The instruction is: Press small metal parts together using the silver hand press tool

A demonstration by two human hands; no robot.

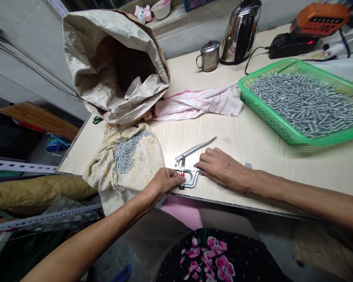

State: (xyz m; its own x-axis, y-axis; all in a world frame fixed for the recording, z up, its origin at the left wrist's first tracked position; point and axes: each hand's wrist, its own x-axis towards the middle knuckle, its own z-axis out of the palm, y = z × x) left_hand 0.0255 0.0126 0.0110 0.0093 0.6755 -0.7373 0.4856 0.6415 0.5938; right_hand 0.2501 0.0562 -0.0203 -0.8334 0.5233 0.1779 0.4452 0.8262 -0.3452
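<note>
A pair of silver snap-fastener pliers (193,179) lies on its side near the table's front edge, with one handle (198,146) sticking up and away and a spring by the jaw. My right hand (219,166) is closed around the other handle, which its fingers mostly hide. At the jaw, beside the red and black die parts, my left hand (167,180) pinches with thumb and fingertips. What sits in that pinch is too small to make out. Left of this hand, a heap of small metal pins (128,152) rests on a patterned cloth (148,156).
A large open sack (76,43) with a white cup (133,88) inside stands behind the cloth. Behind the pliers lies a pink-striped towel (197,105). At right is a green basket (267,117) of metal pieces; a lidded mug (210,58) and kettle (238,35) stand at the back.
</note>
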